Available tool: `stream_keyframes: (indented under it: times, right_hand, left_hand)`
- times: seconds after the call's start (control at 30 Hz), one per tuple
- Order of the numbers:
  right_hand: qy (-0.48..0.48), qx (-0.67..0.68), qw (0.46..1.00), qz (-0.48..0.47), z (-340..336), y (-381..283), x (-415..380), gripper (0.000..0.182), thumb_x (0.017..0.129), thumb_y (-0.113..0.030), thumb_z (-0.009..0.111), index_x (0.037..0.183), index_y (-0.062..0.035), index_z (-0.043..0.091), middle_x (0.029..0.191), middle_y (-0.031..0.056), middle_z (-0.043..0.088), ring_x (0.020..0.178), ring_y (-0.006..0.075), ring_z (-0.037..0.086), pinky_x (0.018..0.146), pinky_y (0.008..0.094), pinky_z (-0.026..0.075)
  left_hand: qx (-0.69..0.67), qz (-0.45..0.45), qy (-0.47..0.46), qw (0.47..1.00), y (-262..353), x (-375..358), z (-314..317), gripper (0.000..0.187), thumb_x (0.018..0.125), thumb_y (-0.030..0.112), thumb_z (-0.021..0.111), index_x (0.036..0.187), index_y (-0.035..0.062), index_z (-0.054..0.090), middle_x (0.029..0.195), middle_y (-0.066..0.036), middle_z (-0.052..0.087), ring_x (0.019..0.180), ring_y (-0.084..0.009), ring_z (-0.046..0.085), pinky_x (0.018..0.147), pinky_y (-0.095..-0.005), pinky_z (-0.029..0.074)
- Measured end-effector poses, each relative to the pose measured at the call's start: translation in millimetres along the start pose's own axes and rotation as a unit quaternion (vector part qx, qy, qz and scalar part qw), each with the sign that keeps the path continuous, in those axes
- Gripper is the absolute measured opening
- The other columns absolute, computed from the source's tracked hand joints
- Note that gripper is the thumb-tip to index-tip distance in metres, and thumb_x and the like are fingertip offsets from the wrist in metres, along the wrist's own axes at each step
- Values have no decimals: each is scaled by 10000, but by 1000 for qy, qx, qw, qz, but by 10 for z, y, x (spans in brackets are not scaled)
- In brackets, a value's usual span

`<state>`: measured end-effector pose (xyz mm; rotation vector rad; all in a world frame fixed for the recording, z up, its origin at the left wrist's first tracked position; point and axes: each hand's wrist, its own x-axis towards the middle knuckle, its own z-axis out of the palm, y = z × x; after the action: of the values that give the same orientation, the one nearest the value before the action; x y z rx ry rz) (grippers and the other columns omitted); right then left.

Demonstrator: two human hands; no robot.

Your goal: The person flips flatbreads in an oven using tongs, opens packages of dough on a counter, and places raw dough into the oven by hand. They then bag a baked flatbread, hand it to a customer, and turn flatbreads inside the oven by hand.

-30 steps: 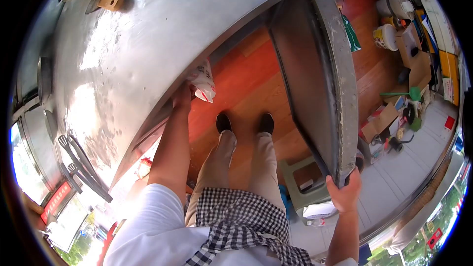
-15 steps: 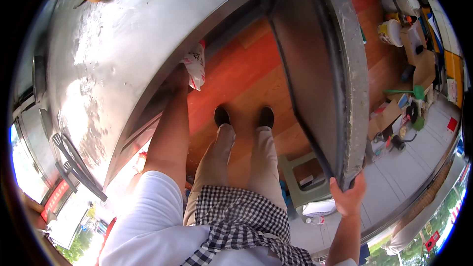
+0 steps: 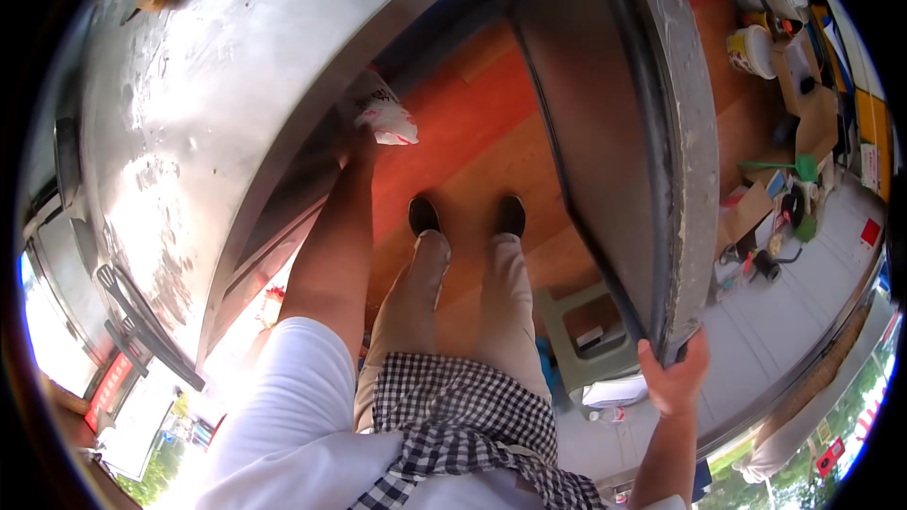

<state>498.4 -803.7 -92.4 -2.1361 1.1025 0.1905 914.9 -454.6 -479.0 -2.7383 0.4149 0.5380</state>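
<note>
The right hand point(image 3: 676, 380) is closed around the near end of the door point(image 3: 605, 132), thumb on the inner side, fingers wrapped over the outer edge. The left hand point(image 3: 358, 144) lies in shadow under the rim of the steel counter point(image 3: 283, 28), against a white plastic bag point(image 3: 389, 117) with dark and red print; its fingers are too dark and too covered to make out, so I cannot tell how far it is closed

The bag is beside the opening below the counter, seen against the reddish wood floor point(image 3: 472, 156). Its long axis slants from the shadowed rim down to the right, and the loose, crumpled end points away from the counter, toward the door. The door stands swung out from the counter, its long axis running from the top of the view down to the right hand, its dark inner panel facing the opening

The left arm point(image 3: 331, 246) reaches forward nearly straight from a white sleeve point(image 3: 295, 368), passing just beside the counter's edge. The right forearm point(image 3: 664, 453) comes up steeply from the lower edge of the view, well apart from the left, with the apron point(image 3: 463, 397) between them
</note>
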Motion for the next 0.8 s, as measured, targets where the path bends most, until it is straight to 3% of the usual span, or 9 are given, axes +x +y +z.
stream_keyframes:
  times: [0.07,0.17,0.2,0.4,0.47,0.53,0.63,0.7,0.8]
  right_hand:
    - [-3,-6,1000,2,-2,33,-7,543,658,-125,792,1131,19,568,1041,202,597,924,410,606,832,439,495]
    - [-1,-24,1000,-10,-8,71,-3,544,657,-130,792,1130,18,568,1047,207,598,927,418,605,832,436,496]
    - [-6,-24,1000,-11,-19,48,7,542,656,-132,792,1128,17,570,1048,208,598,926,421,605,831,436,496]
    - [3,-12,1000,-11,-7,-43,15,508,654,-116,785,1109,-2,589,1046,198,603,916,425,603,828,437,498]
    - [3,-13,1000,-20,-23,-92,28,492,654,-105,783,1099,-8,595,1044,193,606,916,421,605,827,436,498]
    - [6,-16,999,-34,-22,-93,33,474,653,-92,782,1084,-13,603,1039,188,608,914,415,607,827,432,497]
    - [10,28,1000,3,-5,-48,11,435,668,-160,792,1041,-25,615,987,183,602,879,406,600,803,440,496]
    - [39,-70,995,-67,-65,-106,34,419,688,-269,790,996,-44,618,914,176,586,848,396,587,772,451,492]
    - [-1,-61,998,0,-191,-269,-23,417,709,-382,768,904,-54,599,901,185,592,884,389,593,762,462,489]
  left_hand:
    - [78,56,-26,995,-61,83,218,384,951,363,557,1134,30,613,1117,-179,682,974,-293,693,855,-442,555]
    - [-149,-48,-90,984,-291,480,1063,327,930,398,601,1112,139,678,1140,-127,694,1041,-280,682,869,-426,563]
    - [-238,-87,-93,963,-313,487,1044,310,923,410,616,1105,175,699,1148,-109,698,1063,-275,678,874,-420,566]
    - [-252,-119,-22,960,-365,355,512,251,859,353,689,1007,152,710,1011,-116,729,958,-282,715,789,-406,587]
    - [-411,-182,-43,893,-373,242,122,263,830,340,711,1000,138,708,966,-113,733,927,-283,720,770,-411,587]
    - [-517,-210,2,830,-303,15,-127,230,825,297,710,983,130,701,922,-93,707,872,-251,688,719,-387,557]
    - [-626,-193,67,752,-327,-517,-409,182,817,232,709,958,119,689,857,-63,669,790,-202,641,642,-349,512]
    - [-709,-180,75,678,-247,-836,-617,154,812,189,708,942,111,682,813,-43,644,735,-169,610,590,-324,483]
    - [-796,-188,68,571,-203,-1510,-1091,121,804,124,707,917,99,670,747,-13,606,652,-120,563,513,-287,438]
